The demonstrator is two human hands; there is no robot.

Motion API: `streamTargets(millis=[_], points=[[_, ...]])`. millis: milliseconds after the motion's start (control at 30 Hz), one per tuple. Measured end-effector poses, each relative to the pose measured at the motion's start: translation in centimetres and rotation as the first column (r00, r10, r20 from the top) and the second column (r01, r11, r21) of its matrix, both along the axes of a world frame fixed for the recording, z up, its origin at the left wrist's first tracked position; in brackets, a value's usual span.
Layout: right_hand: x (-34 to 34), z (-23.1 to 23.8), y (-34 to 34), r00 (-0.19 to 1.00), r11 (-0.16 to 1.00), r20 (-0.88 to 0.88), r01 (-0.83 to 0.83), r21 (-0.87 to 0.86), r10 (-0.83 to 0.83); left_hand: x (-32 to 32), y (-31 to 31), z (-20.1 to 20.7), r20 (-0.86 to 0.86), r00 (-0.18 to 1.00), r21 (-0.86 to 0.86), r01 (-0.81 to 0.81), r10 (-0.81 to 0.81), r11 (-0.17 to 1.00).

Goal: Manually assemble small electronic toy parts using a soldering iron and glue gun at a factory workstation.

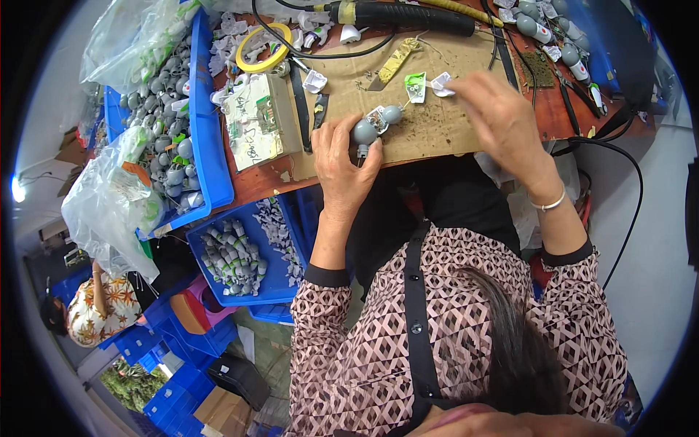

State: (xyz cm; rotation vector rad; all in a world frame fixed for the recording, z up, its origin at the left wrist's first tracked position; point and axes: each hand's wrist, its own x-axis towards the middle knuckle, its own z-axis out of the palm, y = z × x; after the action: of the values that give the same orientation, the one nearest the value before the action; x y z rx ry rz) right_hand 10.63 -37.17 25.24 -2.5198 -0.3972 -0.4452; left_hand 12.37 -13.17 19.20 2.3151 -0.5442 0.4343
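Left hand (342, 156) grip pinching grey bulb piece (365, 131) on cardboard mat (429, 127), right hand (499, 116) grip pinching white part (441, 84).

The left hand (342, 164) covers the lower end of the grey two-bulb part (373, 125), so its grip there cannot be seen. The right hand (502, 120) hides most of the small white piece (440, 84) under its fingertips. The grey parts in the blue bin (211, 156) are too small to tell apart.
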Motion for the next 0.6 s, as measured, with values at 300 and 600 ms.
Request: streamTargets(millis=[300,600], points=[[3.6,-3.6,-4.7,0.982,0.962,0.131,0.164,-0.220,-0.137,0.1,0.5,0.6,-0.044,0.999,0.028,-0.014,0.015,1.000],[14.5,-3.8,0.5,0.963,0.950,0.249,-0.021,-0.311,0.103,0.1,-0.1,1.6,-0.057,0.998,0.075,-0.002,0.006,0.997]])
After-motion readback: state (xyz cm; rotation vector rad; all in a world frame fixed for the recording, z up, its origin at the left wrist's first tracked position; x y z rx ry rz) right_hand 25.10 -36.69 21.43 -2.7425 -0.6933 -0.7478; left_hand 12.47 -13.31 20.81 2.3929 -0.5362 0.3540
